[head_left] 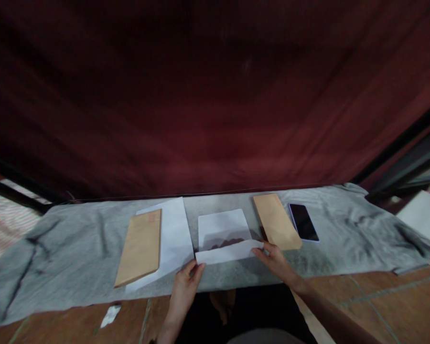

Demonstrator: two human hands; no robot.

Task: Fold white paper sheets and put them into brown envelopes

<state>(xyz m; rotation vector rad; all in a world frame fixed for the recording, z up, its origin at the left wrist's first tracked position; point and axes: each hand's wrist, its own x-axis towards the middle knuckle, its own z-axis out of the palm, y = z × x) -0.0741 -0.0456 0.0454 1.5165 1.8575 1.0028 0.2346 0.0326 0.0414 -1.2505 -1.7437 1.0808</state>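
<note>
A white sheet of paper (224,222) lies at the middle of the grey cloth, its near part raised as a strip between my hands. My left hand (187,283) pinches the strip's left end between thumb and fingers. At the right end, my right hand (275,262) grips the paper the same way. A dark shadow falls across the sheet just behind the raised strip. To the left, a brown envelope (139,246) rests on top of larger white sheets (175,234). Another brown envelope (276,220) lies beyond my right hand.
A phone (304,222) with a dark screen lies beside the right envelope. Grey cloth (344,229) covers the long surface, wrinkled at both ends. Behind it hangs a dark red curtain (215,119). A crumpled white scrap (111,315) is on the tiled floor (71,325).
</note>
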